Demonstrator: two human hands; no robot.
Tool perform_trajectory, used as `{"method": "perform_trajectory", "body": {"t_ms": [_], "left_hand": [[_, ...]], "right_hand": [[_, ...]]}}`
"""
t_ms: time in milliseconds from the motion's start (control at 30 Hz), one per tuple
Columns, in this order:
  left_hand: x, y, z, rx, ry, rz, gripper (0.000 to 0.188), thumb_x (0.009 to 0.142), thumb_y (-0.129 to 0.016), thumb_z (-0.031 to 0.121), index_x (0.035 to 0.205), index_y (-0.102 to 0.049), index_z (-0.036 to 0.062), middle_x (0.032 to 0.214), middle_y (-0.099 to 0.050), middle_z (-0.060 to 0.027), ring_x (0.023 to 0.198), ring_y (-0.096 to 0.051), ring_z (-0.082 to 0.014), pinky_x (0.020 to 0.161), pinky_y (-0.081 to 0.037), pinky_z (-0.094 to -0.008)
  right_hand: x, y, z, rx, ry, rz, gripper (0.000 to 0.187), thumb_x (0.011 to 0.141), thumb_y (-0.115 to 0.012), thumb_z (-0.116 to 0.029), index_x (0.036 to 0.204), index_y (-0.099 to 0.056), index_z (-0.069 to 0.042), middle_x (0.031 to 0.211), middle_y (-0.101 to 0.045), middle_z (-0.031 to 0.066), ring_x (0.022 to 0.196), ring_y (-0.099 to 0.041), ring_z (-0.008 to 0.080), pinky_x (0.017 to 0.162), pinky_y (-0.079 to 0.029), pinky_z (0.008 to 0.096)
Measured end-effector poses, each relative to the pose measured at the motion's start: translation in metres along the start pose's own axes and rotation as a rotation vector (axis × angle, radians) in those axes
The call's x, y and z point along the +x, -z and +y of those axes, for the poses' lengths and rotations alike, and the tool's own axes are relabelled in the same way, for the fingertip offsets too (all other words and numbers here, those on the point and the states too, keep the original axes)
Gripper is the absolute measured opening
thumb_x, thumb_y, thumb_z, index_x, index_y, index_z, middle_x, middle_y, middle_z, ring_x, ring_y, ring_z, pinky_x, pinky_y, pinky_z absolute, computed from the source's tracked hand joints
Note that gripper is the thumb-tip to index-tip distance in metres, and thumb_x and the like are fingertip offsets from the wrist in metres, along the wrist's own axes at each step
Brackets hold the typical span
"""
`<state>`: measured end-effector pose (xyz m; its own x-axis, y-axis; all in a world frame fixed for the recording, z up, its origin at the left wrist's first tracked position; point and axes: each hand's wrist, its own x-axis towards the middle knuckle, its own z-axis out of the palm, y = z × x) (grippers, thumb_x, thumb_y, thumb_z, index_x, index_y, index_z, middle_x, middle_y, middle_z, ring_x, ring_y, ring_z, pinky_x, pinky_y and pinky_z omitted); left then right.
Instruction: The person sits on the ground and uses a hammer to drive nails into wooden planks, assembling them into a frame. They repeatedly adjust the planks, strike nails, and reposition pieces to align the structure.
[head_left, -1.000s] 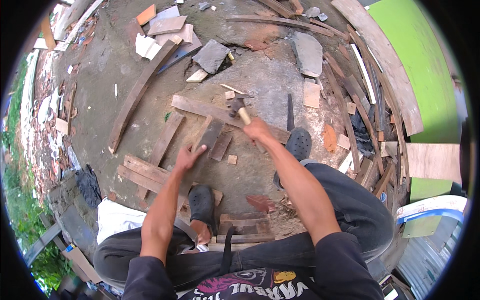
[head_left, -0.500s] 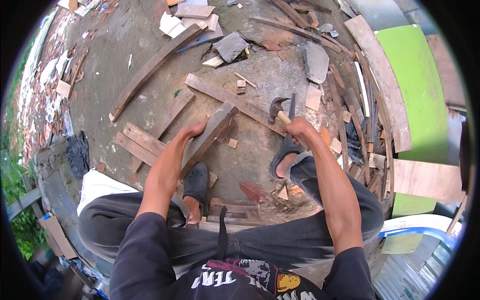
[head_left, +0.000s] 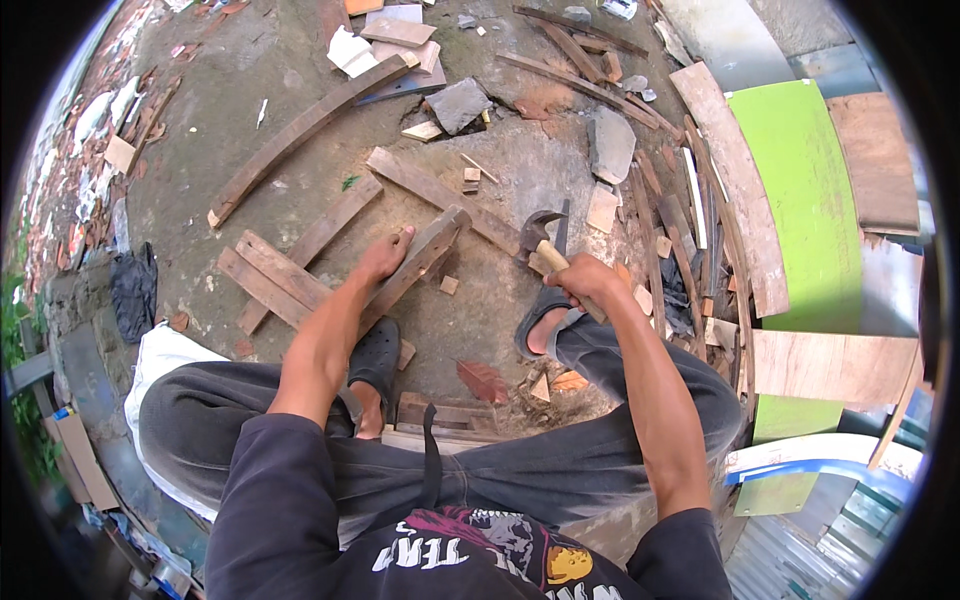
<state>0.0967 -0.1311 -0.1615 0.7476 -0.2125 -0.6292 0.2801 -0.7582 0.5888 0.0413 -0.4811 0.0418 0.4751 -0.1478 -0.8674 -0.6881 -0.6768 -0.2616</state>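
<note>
My left hand (head_left: pixel 385 256) is closed around the side of a thick wooden beam (head_left: pixel 418 262), its thumb along the upper edge. The beam is tilted, with its far end raised over another plank (head_left: pixel 440 198) on the ground. In my right hand (head_left: pixel 590 279) is a claw hammer (head_left: pixel 540 232), gripped by its pale wooden handle, the dark head apart from the beam. Just behind the hammer head shows a narrow dark metal piece (head_left: pixel 562 228); whether my hand also touches it I cannot tell. A small wood block (head_left: pixel 449 285) lies on the ground between my hands.
Short boards (head_left: pixel 275 272) lie to the left of the beam, and a long beam (head_left: pixel 300 140) farther off. Stone slabs (head_left: pixel 610 145) and loose timber (head_left: pixel 640 235) spread to the right, beside a green panel (head_left: pixel 800 200). My dark clogs (head_left: pixel 375 355) flank the work area.
The view has shifted slightly to the right. My right hand with the hammer has drawn a little nearer to me. My left hand keeps its grip on the beam.
</note>
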Motion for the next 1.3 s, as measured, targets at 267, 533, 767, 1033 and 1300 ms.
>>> {"method": "perform_trajectory", "body": {"t_ms": [267, 533, 767, 1033, 1300], "left_hand": [[-0.069, -0.014, -0.04, 0.31, -0.194, 0.201, 0.101, 0.078, -0.068, 0.069, 0.147, -0.04, 0.0005, 0.14, -0.052, -0.0272, 0.121, -0.056, -0.0435, 0.102, -0.046, -0.0478], [-0.094, -0.016, -0.052, 0.303, -0.018, 0.17, 0.083, 0.083, -0.074, 0.046, 0.146, -0.039, 0.0064, 0.128, -0.061, -0.0204, 0.12, -0.057, -0.0395, 0.101, -0.046, -0.0455], [-0.128, -0.013, -0.099, 0.429, -0.169, 0.419, 0.066, 0.088, -0.063, 0.055, 0.132, -0.057, 0.0067, 0.125, -0.064, -0.0176, 0.125, -0.054, -0.0341, 0.107, -0.038, -0.0466], [-0.123, -0.011, -0.11, 0.364, -0.14, 0.359, 0.063, 0.09, -0.061, 0.057, 0.126, -0.061, 0.0065, 0.126, -0.065, -0.015, 0.128, -0.052, -0.0323, 0.11, -0.035, -0.0458], [-0.125, -0.012, -0.116, 0.364, -0.162, 0.381, 0.063, 0.089, -0.061, 0.058, 0.125, -0.062, 0.0063, 0.122, -0.067, -0.0162, 0.127, -0.053, -0.0332, 0.11, -0.038, -0.0444]], "right_hand": [[0.016, -0.049, -0.012, 0.191, -0.038, -0.106, 0.029, 0.086, -0.075, -0.02, 0.078, -0.062, 0.004, 0.062, -0.059, 0.0077, 0.048, -0.056, 0.0161, 0.043, -0.045, 0.0337], [0.048, -0.098, -0.035, 0.226, 0.111, -0.449, 0.03, 0.094, -0.068, -0.013, 0.113, -0.057, 0.007, 0.077, -0.062, 0.0071, 0.059, -0.057, 0.0115, 0.047, -0.047, 0.0264], [0.065, -0.106, -0.084, 0.208, 0.142, -0.708, 0.04, 0.099, -0.06, -0.017, 0.133, -0.047, 0.0, 0.082, -0.06, 0.0058, 0.06, -0.056, 0.0097, 0.05, -0.05, 0.0254], [0.114, -0.077, -0.128, 0.027, 0.002, -0.896, 0.052, 0.101, -0.056, -0.023, 0.149, -0.039, -0.009, 0.081, -0.059, 0.0008, 0.054, -0.053, 0.0075, 0.048, -0.048, 0.0237], [0.127, -0.057, -0.15, -0.047, -0.069, -0.918, 0.057, 0.101, -0.058, -0.025, 0.152, -0.037, -0.01, 0.077, -0.058, 0.0003, 0.052, -0.052, 0.0064, 0.048, -0.047, 0.0228]]}}
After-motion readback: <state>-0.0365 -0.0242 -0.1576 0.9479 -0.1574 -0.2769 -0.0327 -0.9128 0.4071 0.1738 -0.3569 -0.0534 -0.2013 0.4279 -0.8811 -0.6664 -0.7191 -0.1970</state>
